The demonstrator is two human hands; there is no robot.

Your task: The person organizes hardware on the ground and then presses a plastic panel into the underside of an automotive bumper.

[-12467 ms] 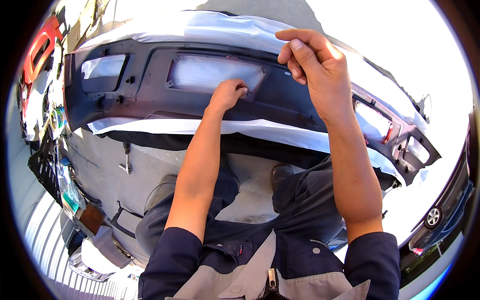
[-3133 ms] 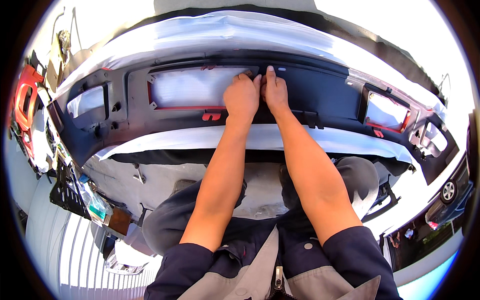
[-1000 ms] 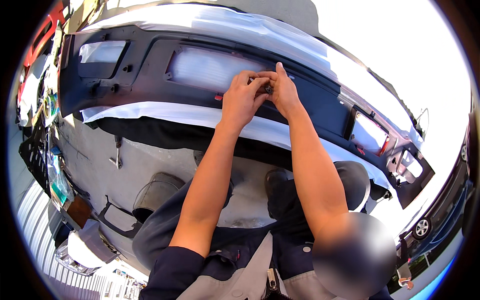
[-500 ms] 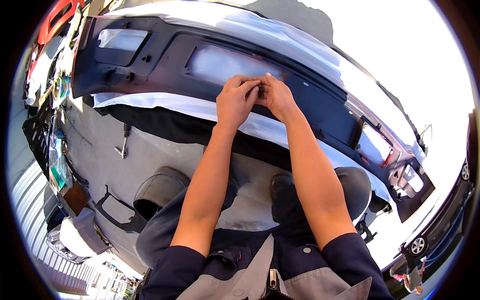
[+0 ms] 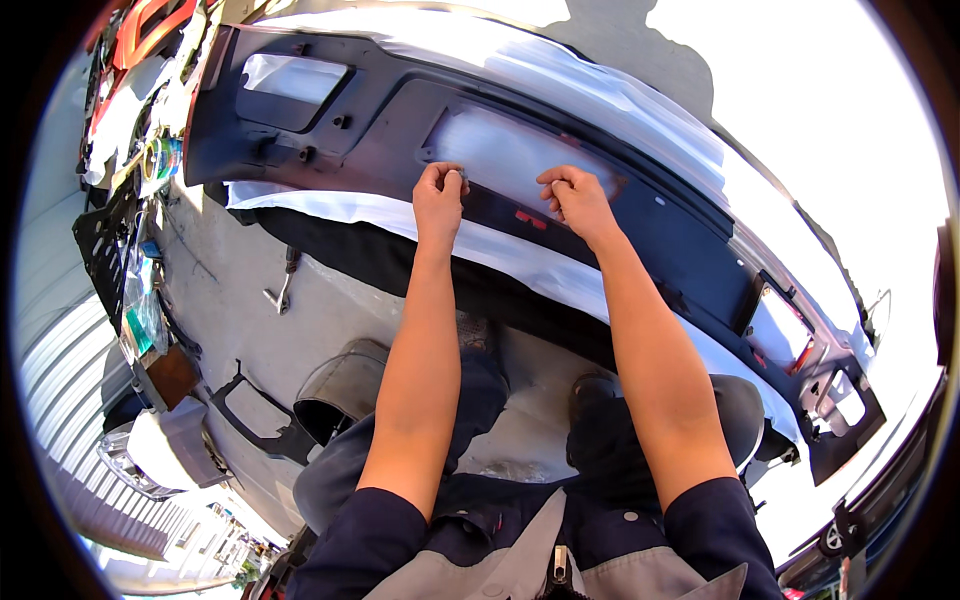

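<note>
My left hand (image 5: 438, 207) is held over the near edge of a long dark plastic car panel (image 5: 385, 130), which looks like a bumper cover lying inner side up. Its thumb and fingertips are pinched together; whatever is between them is too small to name. My right hand (image 5: 580, 204) hovers a short way to the right, over the panel's middle. Those fingers are curled in towards the thumb, and I cannot make out anything in them. A small red patch (image 5: 532, 219) shows on the panel between the hands. Several rectangular openings run along the panel.
White sheeting (image 5: 335, 206) and black cloth (image 5: 330, 240) lie under the panel. On the concrete floor are a hammer-like tool (image 5: 285, 282), a grey bucket (image 5: 345, 380) and a black frame (image 5: 258, 412). Assorted parts (image 5: 150, 290) line the left side. A dark car (image 5: 870, 500) stands at right.
My hands, together over the panel before, have parted: the left has moved left, the right to the right. The whole view has shifted slightly, so the panel sits further right.
</note>
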